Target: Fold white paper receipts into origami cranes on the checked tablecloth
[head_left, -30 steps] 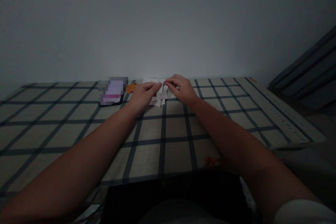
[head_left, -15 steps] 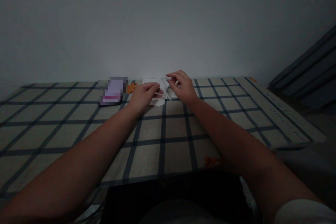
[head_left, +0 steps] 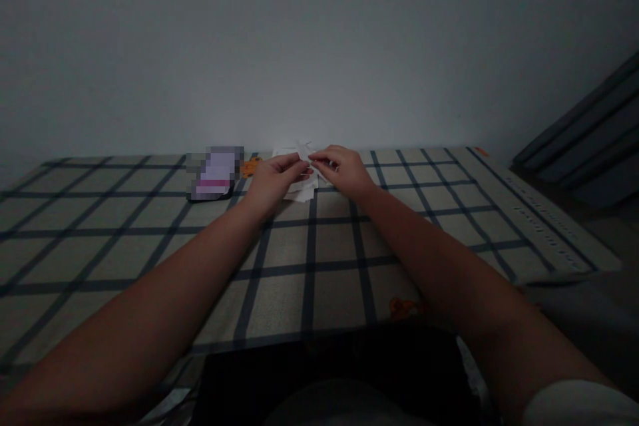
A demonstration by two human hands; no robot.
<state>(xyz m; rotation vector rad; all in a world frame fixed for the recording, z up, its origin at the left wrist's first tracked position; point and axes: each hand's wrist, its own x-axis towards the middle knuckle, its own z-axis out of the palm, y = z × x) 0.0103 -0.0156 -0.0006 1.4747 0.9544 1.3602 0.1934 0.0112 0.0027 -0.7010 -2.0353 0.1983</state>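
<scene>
A small piece of white folded paper (head_left: pixel 302 192) lies near the far edge of the checked tablecloth (head_left: pixel 309 259). My left hand (head_left: pixel 273 181) and my right hand (head_left: pixel 342 170) meet over it, fingertips pinched on the paper's upper part between them. Both arms reach far forward across the cloth. More white paper (head_left: pixel 287 148) shows just behind the hands.
A phone (head_left: pixel 214 174) with a lit, blurred screen lies left of the hands. A small orange print or object (head_left: pixel 249 166) sits between them. A pale wall rises behind the table. A dark slatted piece of furniture (head_left: pixel 584 140) stands at right.
My right hand had lifted a flap of the paper up and back; now it has come down and met my left hand, pinching the paper together again.
</scene>
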